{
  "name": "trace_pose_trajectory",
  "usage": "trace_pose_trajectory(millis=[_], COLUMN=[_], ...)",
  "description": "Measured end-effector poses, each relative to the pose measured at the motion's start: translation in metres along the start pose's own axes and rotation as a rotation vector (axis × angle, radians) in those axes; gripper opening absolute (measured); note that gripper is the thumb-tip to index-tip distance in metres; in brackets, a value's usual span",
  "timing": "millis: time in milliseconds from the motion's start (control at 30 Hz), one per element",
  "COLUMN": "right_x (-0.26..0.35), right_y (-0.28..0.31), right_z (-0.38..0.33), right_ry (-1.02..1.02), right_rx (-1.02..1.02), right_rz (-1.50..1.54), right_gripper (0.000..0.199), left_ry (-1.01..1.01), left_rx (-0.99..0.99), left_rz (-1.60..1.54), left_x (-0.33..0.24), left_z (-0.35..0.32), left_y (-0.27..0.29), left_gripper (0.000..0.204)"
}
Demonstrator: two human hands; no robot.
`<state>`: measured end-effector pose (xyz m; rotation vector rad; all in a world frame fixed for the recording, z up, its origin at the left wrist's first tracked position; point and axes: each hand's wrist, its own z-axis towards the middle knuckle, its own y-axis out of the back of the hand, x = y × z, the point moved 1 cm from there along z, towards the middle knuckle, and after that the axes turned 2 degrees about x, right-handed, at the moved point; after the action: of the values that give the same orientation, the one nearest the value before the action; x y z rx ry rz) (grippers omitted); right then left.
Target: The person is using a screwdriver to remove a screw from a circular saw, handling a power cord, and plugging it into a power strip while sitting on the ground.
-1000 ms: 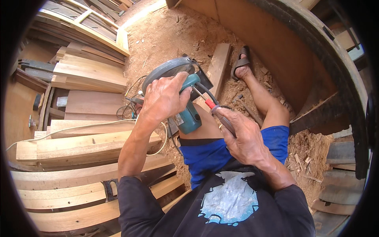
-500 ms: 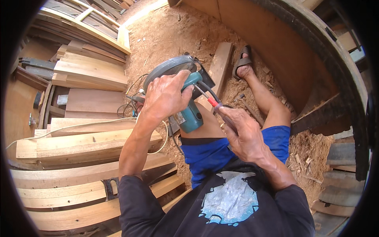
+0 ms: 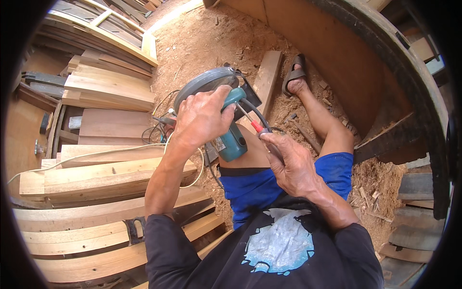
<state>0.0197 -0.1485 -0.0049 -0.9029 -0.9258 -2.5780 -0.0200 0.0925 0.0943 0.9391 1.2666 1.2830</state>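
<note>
A teal circular saw (image 3: 234, 144) with a round grey guard (image 3: 204, 84) rests over my lap, tilted. My left hand (image 3: 202, 115) is closed around its teal body near the guard. In my right hand (image 3: 293, 164) is a screwdriver (image 3: 257, 126) with a red and dark handle, its fingers wrapped round the grip. The metal shaft points up and left to the saw's teal housing, by a black cord. Whether the tip sits on a screw is too small to tell.
Stacked planks (image 3: 115, 173) fill the left side, with a pale cable (image 3: 96, 161) across them. A handsaw handle (image 3: 134, 230) lies on the lower boards. Ahead, a board (image 3: 269, 72) lies on sawdust beside my sandalled foot (image 3: 296, 77). A large curved wooden piece (image 3: 332, 48) stands at right.
My right hand and the screwdriver have shifted and turned slightly, its grip now more upright. The left hand and the saw stay almost where they were.
</note>
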Motion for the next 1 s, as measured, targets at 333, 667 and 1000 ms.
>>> trace_pose_trajectory(millis=[333,667,1000], right_x=[0.004,-0.011,0.014], right_y=[0.014,0.016,0.02], right_z=[0.009,0.006,0.008], right_ry=[-0.507,-0.941,-0.276], right_rx=[-0.012,0.018,0.092], right_rz=[0.698,1.431,0.115], right_gripper=[0.041,0.04,0.055], left_ry=[-0.016,0.005,0.01], left_rx=[0.1,0.077,0.124], left_rz=[0.05,0.048,0.046], left_x=[0.008,0.001,-0.003], left_z=[0.011,0.004,0.007], left_y=[0.002,0.002,0.006], left_gripper=[0.04,0.043,0.043])
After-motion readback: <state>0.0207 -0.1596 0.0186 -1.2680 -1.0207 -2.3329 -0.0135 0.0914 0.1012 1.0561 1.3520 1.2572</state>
